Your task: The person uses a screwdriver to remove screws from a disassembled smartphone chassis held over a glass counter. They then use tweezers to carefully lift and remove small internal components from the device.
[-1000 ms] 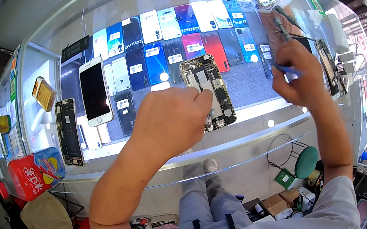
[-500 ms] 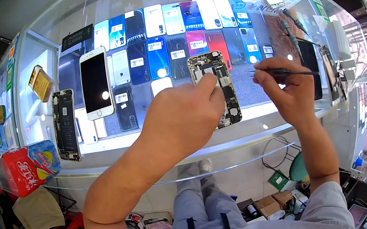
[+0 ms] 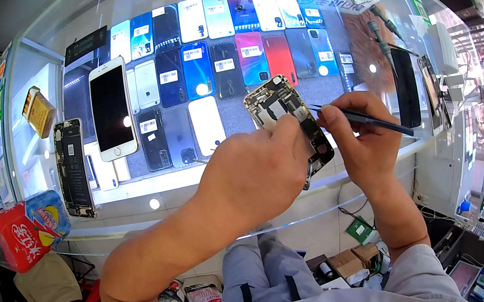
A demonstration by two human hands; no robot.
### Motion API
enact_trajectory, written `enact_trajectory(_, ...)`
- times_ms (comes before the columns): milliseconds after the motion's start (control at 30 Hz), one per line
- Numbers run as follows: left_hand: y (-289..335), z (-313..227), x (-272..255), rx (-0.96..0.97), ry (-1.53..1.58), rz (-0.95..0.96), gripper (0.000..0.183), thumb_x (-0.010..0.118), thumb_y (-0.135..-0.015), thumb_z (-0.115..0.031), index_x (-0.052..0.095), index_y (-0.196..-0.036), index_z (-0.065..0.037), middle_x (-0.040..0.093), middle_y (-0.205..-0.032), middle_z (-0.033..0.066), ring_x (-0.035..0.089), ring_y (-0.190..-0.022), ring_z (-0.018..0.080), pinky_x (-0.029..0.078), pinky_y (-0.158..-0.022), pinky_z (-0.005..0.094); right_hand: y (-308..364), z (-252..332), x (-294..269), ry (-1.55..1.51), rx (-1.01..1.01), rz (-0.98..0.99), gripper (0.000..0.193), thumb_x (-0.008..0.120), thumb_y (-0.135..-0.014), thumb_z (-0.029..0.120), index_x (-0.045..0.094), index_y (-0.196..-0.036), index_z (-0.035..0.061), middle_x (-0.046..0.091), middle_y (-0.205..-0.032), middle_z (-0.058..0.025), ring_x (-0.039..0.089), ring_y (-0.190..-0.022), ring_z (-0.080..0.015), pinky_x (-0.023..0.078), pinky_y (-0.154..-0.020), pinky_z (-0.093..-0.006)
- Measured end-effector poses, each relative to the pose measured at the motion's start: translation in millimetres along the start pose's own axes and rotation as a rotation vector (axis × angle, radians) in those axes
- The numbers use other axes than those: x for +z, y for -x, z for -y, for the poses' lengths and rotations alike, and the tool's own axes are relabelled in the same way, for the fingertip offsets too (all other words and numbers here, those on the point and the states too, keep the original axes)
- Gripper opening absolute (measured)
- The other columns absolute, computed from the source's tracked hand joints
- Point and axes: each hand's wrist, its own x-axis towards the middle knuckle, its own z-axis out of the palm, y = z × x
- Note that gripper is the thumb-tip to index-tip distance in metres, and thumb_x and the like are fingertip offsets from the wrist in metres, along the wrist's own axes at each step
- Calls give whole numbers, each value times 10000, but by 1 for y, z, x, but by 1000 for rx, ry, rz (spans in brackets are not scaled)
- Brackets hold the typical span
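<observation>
My left hand [image 3: 258, 170] is closed on an opened phone body [image 3: 278, 97], gripping its lower left part above the glass counter. The phone's bare board and metal parts face up, and its top leans to the left; my fingers hide part of it. Dark tweezers [image 3: 376, 122] are pinched in my right hand [image 3: 363, 140]. Their thin tips point left and lie at the phone's right edge; whether they touch it I cannot tell.
On the glass counter [image 3: 179, 193] at the left are a white phone [image 3: 112, 112] with a dark screen, another opened phone [image 3: 73, 169] and a yellow packet [image 3: 39, 112]. Screwdrivers [image 3: 382, 41] and a dark panel [image 3: 406, 88] lie at the right. Several phones show beneath the glass.
The opened phone has turned, its top now leaning left and its lower end swung right. My right hand has brought the tweezers left to the phone's edge. The whole view has shifted slightly.
</observation>
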Motion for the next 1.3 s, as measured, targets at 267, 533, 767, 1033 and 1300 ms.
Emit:
enact_trajectory(267,-1,-1,-3,1,-7,3,270,761,-958,-181,696,-1131,16,568,-943,98,712,-659,262,556,-534,419,1,3,0,106,-91,3,145,859,-953,13,750,-1042,-20,776,-909,-81,747,-770,-90,602,-682,-250)
enact_trajectory(533,-1,0,-3,10,-4,-3,268,753,-956,-164,701,-1137,26,566,-943,97,703,-653,261,548,-530,411,-2,7,0,208,-149,30,136,855,-945,7,748,-1028,-10,780,-896,-87,757,-762,-108,598,-673,-259)
enact_trajectory(767,-1,1,-3,17,12,-19,179,721,-953,-133,702,-1060,9,567,-941,90,703,-651,252,542,-523,406,2,12,5,355,-345,10,173,874,-908,-15,746,-1022,11,775,-888,-107,778,-729,-188,605,-643,-291)
enact_trajectory(1033,-1,1,-2,-4,16,-25,212,739,-956,-165,705,-1087,-2,575,-934,80,710,-659,252,550,-529,406,5,7,1,279,-300,34,150,847,-949,-29,743,-1052,-1,776,-914,-103,795,-792,-168,619,-681,-277)
enact_trajectory(1300,-2,2,-4,4,-1,40,280,772,-954,-191,713,-1147,3,595,-961,75,728,-703,250,567,-550,402,-2,2,-13,-114,111,42,149,793,-1052,65,692,-1075,-43,764,-978,-96,791,-870,-149,642,-750,-256)
